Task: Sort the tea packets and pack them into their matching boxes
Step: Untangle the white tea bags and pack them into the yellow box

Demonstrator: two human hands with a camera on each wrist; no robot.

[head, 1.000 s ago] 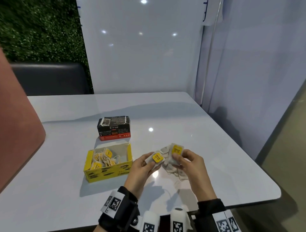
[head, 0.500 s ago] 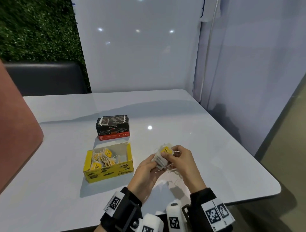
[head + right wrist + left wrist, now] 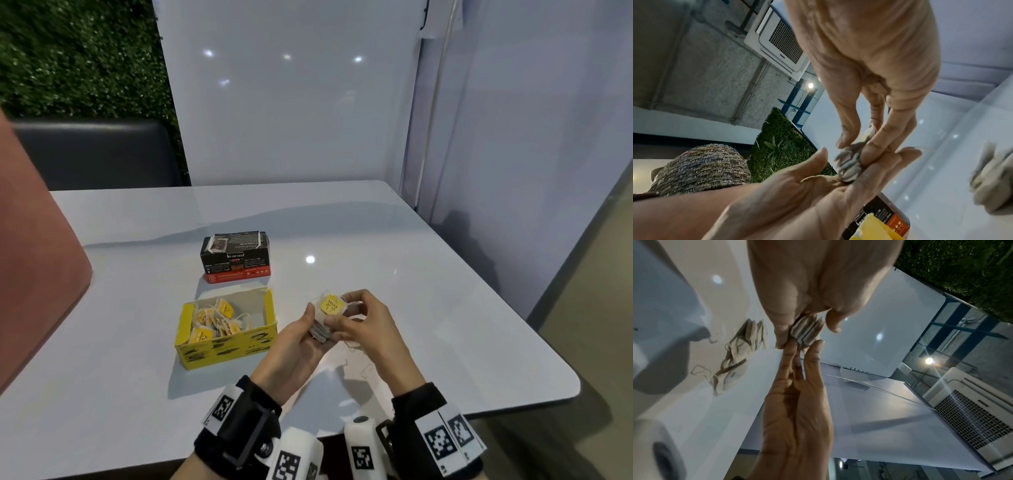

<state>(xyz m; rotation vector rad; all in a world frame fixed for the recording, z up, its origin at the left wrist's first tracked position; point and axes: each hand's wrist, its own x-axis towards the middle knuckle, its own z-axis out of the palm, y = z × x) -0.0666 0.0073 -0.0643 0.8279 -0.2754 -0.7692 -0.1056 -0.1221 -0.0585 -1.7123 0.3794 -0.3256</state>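
Both hands hold one stack of tea packets (image 3: 328,310) just above the table, a yellow tag facing up. My left hand (image 3: 297,346) holds the stack from below, thumb at its side. My right hand (image 3: 363,318) pinches it from above between thumb and fingers. The stack's edges (image 3: 805,332) show fanned between the fingertips; it appears again as the stack (image 3: 849,164) in the right wrist view. The open yellow box (image 3: 226,346) left of the hands holds several yellow-tagged packets (image 3: 214,320). Behind it stands the black and red box (image 3: 236,257).
Loose tea packets (image 3: 735,363) with strings lie on the white table (image 3: 445,308) under and right of the hands, also seen as blurred packets (image 3: 995,178). The table's edge runs close on the right. A reddish chair back (image 3: 37,274) stands at the left.
A second ago each hand held its own tagged packets, slightly apart. They have been brought together into one stack held by both hands.
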